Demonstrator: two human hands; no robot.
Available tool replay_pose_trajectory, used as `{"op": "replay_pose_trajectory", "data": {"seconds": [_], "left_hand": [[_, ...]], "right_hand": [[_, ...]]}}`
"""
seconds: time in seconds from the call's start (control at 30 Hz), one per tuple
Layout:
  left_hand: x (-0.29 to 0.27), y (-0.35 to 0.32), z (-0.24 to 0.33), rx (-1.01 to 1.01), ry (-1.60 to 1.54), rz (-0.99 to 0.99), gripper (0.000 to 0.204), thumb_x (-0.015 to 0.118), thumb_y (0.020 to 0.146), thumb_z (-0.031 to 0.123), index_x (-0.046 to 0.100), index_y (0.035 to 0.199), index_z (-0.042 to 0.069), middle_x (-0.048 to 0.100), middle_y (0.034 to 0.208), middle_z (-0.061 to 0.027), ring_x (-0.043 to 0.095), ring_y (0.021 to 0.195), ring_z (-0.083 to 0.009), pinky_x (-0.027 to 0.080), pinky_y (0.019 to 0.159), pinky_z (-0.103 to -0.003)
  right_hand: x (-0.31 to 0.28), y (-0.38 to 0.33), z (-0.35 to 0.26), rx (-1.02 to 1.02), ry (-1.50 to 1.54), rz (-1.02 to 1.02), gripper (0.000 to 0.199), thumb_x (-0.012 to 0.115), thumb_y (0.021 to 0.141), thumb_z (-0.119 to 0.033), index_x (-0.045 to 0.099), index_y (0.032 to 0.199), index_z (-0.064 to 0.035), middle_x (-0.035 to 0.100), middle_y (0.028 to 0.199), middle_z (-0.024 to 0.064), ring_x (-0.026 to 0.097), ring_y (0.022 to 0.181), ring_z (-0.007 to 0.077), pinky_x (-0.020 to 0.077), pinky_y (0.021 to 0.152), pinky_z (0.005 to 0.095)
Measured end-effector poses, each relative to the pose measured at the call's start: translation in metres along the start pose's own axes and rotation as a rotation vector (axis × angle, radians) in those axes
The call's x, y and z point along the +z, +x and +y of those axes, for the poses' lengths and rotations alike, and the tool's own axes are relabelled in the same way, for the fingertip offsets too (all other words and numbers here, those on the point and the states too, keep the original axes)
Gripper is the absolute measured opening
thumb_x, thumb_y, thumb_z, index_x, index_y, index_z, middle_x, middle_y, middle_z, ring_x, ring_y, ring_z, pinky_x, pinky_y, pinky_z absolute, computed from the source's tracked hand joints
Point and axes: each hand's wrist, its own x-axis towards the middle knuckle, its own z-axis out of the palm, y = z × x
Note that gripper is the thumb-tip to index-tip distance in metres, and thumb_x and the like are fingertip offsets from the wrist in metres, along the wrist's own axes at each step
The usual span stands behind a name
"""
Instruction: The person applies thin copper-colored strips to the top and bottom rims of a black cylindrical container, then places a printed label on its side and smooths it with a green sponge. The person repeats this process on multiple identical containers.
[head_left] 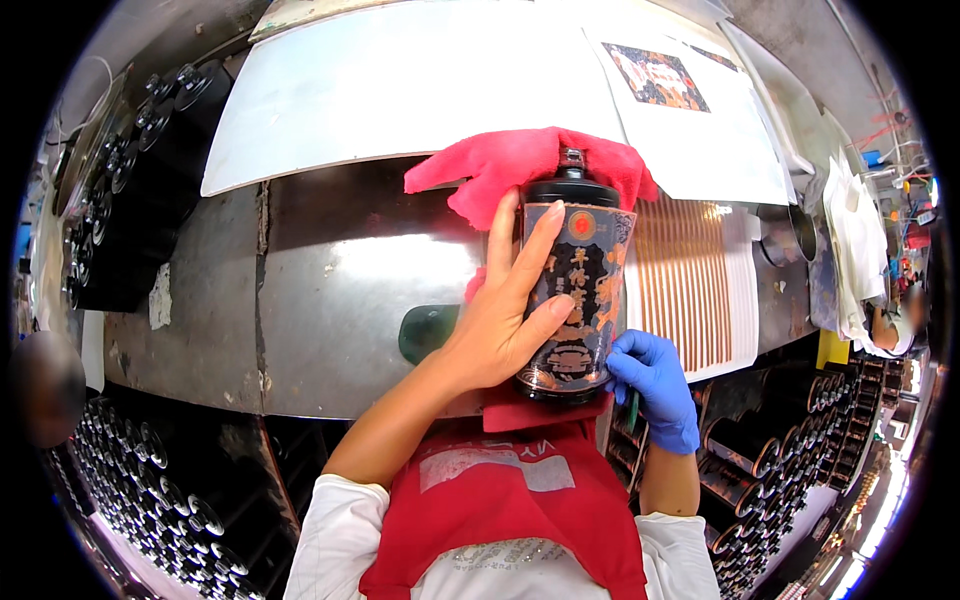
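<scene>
A dark bottle (570, 190) lies on a red cloth (500, 170), its neck pointing away from me. A black label (600, 270) with copper-coloured patterns wraps its front, and the label's right edge stands off the bottle at the shoulder. My left hand (505, 320) is bare and open, fingers spread flat over the label, thumb pressing near its middle. My right hand (655, 385), in a blue glove, is closed by the label's lower right corner. A thin green thing (633, 410) shows under it; what the fingertips pinch is hidden.
A green oval piece (428, 333) lies on the metal table (340, 340). To the right is a sheet of copper strips (700, 290); white boards (400, 90) cover the back. Black bottles stand at the left (150, 190), with several more below the table on both sides.
</scene>
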Motion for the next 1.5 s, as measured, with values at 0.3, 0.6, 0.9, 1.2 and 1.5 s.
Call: {"op": "replay_pose_trajectory", "data": {"seconds": [0.3, 0.6, 0.9, 1.2, 1.5], "left_hand": [[0.002, 0.005, 0.011, -0.111, -0.037, 0.036, 0.065, 0.047, 0.09, 0.024, 0.019, 0.146, 0.007, 0.003, 0.147, -0.0273, 0.013, 0.137, -0.0401, 0.02, 0.109, -0.043], [-0.002, 0.024, 0.042, 0.18, 0.598, -0.018, 0.048, 0.062, 0.078, 0.027, 0.057, 0.126, 0.019, 0.014, 0.148, -0.0246, 0.01, 0.134, -0.0483, 0.012, 0.107, -0.057], [0.015, 0.027, 0.034, 0.053, 0.541, 0.146, 0.043, 0.061, 0.079, 0.024, 0.059, 0.122, 0.022, 0.011, 0.149, -0.0253, 0.008, 0.133, -0.0521, 0.014, 0.105, -0.06], [0.018, 0.028, 0.036, 0.03, 0.578, 0.158, 0.05, 0.057, 0.084, 0.025, 0.05, 0.133, 0.022, 0.007, 0.15, -0.0257, 0.006, 0.135, -0.0491, 0.011, 0.108, -0.055], [0.021, -0.01, 0.015, -0.014, -0.011, 0.132, 0.059, 0.046, 0.092, 0.022, 0.024, 0.145, 0.005, -0.001, 0.15, -0.0266, 0.007, 0.14, -0.0391, 0.011, 0.111, -0.042]], "right_hand": [[0.0, 0.004, 0.01, -0.093, -0.009, 0.047, 0.015, 0.063, 0.086, -0.016, 0.06, 0.087, -0.0011, 0.061, 0.069, 0.0039, 0.054, 0.053, 0.0071, 0.0414, 0.046, 0.0186], [0.014, 0.018, -0.034, -0.239, -0.038, 0.152, 0.016, 0.063, 0.082, -0.008, 0.059, 0.097, -0.0027, 0.059, 0.076, 0.0014, 0.052, 0.061, 0.0044, 0.0406, 0.054, 0.0163], [0.012, 0.048, -0.023, -0.295, 0.111, 0.066, 0.021, 0.075, 0.074, -0.006, 0.056, 0.084, -0.0044, 0.056, 0.076, -0.0011, 0.052, 0.068, 0.005, 0.044, 0.064, 0.018], [0.019, 0.046, -0.026, -0.33, 0.114, 0.134, 0.017, 0.072, 0.078, -0.01, 0.056, 0.084, -0.0059, 0.057, 0.073, -0.0013, 0.052, 0.065, 0.0042, 0.0417, 0.057, 0.0181], [0.011, 0.02, 0.005, -0.331, -0.041, 0.052, 0.053, 0.081, 0.063, -0.007, 0.052, 0.107, -0.0033, 0.055, 0.09, 0.0019, 0.045, 0.058, 0.0007, 0.039, 0.052, 0.0155]]}}
